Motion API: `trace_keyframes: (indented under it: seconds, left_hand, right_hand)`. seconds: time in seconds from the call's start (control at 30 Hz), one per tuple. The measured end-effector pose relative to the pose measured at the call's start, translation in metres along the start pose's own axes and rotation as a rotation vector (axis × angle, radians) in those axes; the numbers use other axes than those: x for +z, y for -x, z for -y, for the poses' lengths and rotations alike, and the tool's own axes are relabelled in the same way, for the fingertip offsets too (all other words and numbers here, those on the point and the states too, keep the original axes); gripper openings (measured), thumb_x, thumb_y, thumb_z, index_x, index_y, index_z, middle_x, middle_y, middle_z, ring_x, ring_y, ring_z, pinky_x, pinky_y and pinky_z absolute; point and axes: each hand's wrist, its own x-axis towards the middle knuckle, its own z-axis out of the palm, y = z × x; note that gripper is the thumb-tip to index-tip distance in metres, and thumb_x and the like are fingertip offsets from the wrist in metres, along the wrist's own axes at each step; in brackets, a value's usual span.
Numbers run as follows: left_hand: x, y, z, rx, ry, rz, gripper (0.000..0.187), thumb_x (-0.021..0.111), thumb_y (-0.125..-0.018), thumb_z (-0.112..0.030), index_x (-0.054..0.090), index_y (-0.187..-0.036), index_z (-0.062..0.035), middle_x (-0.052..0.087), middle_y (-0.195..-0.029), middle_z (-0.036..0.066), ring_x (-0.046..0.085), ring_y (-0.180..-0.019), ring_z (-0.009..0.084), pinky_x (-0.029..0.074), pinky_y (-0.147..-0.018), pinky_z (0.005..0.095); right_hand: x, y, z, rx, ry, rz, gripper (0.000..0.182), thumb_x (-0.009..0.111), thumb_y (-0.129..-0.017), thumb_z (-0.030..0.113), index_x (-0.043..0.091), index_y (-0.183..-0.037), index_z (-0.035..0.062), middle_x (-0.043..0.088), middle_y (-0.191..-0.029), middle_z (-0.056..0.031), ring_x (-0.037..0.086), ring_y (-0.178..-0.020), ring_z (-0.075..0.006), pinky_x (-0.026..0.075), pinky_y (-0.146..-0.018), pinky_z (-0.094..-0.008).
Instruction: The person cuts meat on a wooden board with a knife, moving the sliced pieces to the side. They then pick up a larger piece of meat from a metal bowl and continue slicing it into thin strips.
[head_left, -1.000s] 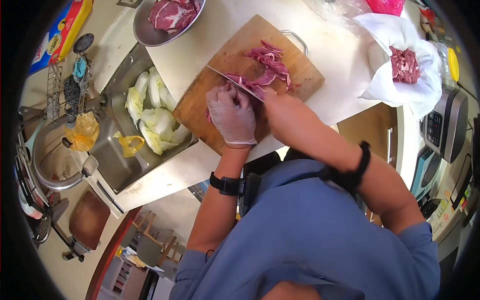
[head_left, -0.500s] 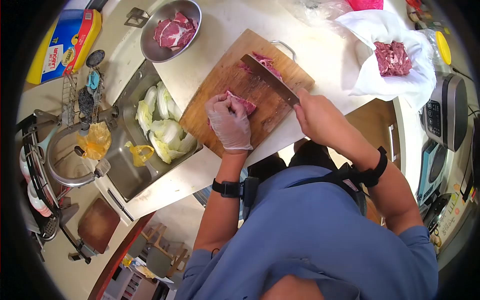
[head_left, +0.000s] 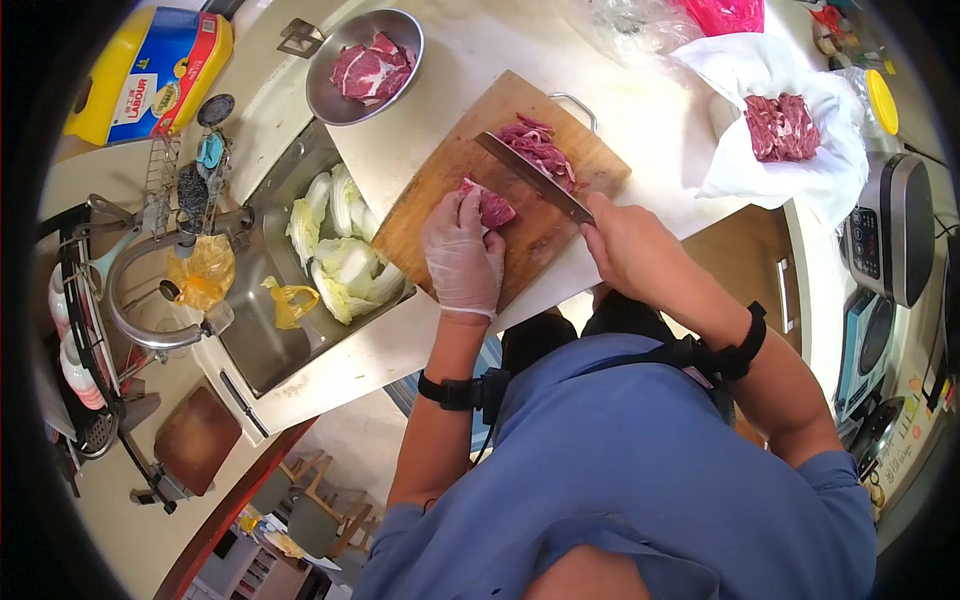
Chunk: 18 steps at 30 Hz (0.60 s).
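Where counter meets sink, cutting board lies

Left hand in a translucent whitish glove; right hand bare. Meat chunk deep red-pink, same as the sliced meat, marbled with white. Cutting board warm brown wood. Knife blade grey steel. Metal bowl silver, red-and-white meat inside. Cabbage pale green to white. White cloth under more red meat. Box yellow and red with blue. Shirt blue. Wrist bands black.
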Motion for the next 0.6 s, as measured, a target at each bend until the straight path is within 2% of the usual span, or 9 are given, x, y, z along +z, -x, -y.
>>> trace_keyframes:
  seconds: [0.07, 0.13, 0.17, 0.2, 0.27, 0.3, 0.43, 0.5, 0.6]
  left_hand:
    - [0.003, -0.003, 0.007, -0.014, -0.035, 0.016, 0.048, 0.068, -0.082, -0.003, 0.059, -0.129, -0.0025, 0.062, -0.122, 0.017, 0.06, -0.114, 0.0342, 0.048, -0.098, 0.0409]
    - [0.005, -0.012, 0.016, -0.313, 0.321, -0.133, 0.041, 0.06, -0.088, 0.001, 0.056, -0.128, 0.0048, 0.066, -0.119, 0.017, 0.066, -0.105, 0.0282, 0.054, -0.091, 0.0329]
    - [0.006, -0.016, 0.02, -0.294, 0.495, -0.248, 0.036, 0.052, -0.093, 0.001, 0.053, -0.128, 0.0092, 0.067, -0.118, 0.017, 0.069, -0.096, 0.0231, 0.057, -0.085, 0.0283]
    - [-0.004, -0.022, 0.022, -0.285, 0.485, -0.245, 0.036, 0.052, -0.093, 0.001, 0.053, -0.128, 0.0092, 0.067, -0.118, 0.017, 0.069, -0.096, 0.0231, 0.057, -0.085, 0.0283]
    - [-0.027, -0.029, 0.04, -0.715, 1.229, -0.021, 0.037, 0.048, -0.096, -0.006, 0.054, -0.129, 0.0079, 0.066, -0.117, 0.016, 0.069, -0.098, 0.0222, 0.057, -0.086, 0.0315]
    - [-0.035, -0.033, 0.046, -0.689, 1.422, 0.102, 0.037, 0.047, -0.1, -0.016, 0.055, -0.13, 0.0049, 0.067, -0.115, 0.014, 0.069, -0.097, 0.021, 0.058, -0.084, 0.0344]
    - [-0.041, -0.038, 0.026, -0.732, 1.436, 0.19, 0.04, 0.048, -0.103, -0.026, 0.056, -0.13, 0.003, 0.068, -0.112, 0.011, 0.069, -0.095, 0.0197, 0.059, -0.083, 0.0351]
    - [-0.04, -0.038, 0.014, -0.741, 1.439, 0.304, 0.032, 0.056, -0.101, -0.018, 0.058, -0.127, 0.0021, 0.068, -0.108, 0.009, 0.068, -0.092, 0.0169, 0.057, -0.08, 0.0298]
    - [-0.03, -0.036, 0.013, -0.679, 1.327, 0.501, 0.038, 0.066, -0.098, -0.022, 0.06, -0.128, 0.0009, 0.069, -0.109, 0.006, 0.067, -0.094, 0.0133, 0.055, -0.082, 0.0279]
  right_hand:
    - [0.0, 0.003, 0.001, 0.004, 0.003, 0.01, 0.017, 0.055, -0.095, 0.012, 0.049, -0.098, -0.0042, 0.061, -0.07, -0.0289, 0.061, -0.071, -0.0502, 0.047, -0.065, -0.0579]
    - [0.0, 0.008, 0.002, 0.078, -0.006, 0.067, 0.018, 0.056, -0.095, 0.013, 0.049, -0.097, -0.0043, 0.062, -0.073, -0.0294, 0.061, -0.074, -0.0506, 0.047, -0.068, -0.0582]
    - [0.002, 0.011, 0.002, 0.076, -0.019, 0.062, 0.018, 0.056, -0.095, 0.013, 0.049, -0.097, -0.0043, 0.062, -0.073, -0.0294, 0.061, -0.074, -0.0506, 0.047, -0.068, -0.0582]
    - [0.004, 0.014, 0.0, 0.079, -0.031, 0.084, 0.019, 0.056, -0.095, 0.013, 0.049, -0.097, -0.0042, 0.062, -0.073, -0.0294, 0.061, -0.075, -0.0507, 0.047, -0.069, -0.0581]
    - [0.008, 0.016, -0.003, 0.082, -0.055, 0.102, 0.019, 0.057, -0.095, 0.013, 0.049, -0.096, -0.004, 0.062, -0.074, -0.0293, 0.061, -0.076, -0.0508, 0.047, -0.07, -0.0581]
    - [0.009, 0.016, -0.004, 0.085, -0.066, 0.086, 0.019, 0.056, -0.096, 0.014, 0.05, -0.096, -0.004, 0.062, -0.074, -0.0293, 0.061, -0.075, -0.0509, 0.047, -0.07, -0.0581]
    - [0.014, 0.017, -0.008, 0.12, -0.089, 0.036, 0.02, 0.054, -0.098, 0.016, 0.05, -0.095, -0.0042, 0.062, -0.072, -0.0289, 0.061, -0.072, -0.0508, 0.047, -0.068, -0.0581]
    - [0.014, 0.017, -0.01, 0.125, -0.086, 0.034, 0.02, 0.053, -0.098, 0.016, 0.049, -0.095, -0.0043, 0.062, -0.071, -0.0288, 0.061, -0.07, -0.0505, 0.047, -0.067, -0.0579]
    - [0.015, 0.016, -0.009, 0.124, -0.071, 0.027, 0.019, 0.052, -0.098, 0.015, 0.049, -0.097, -0.0041, 0.062, -0.07, -0.028, 0.061, -0.068, -0.049, 0.048, -0.065, -0.0572]
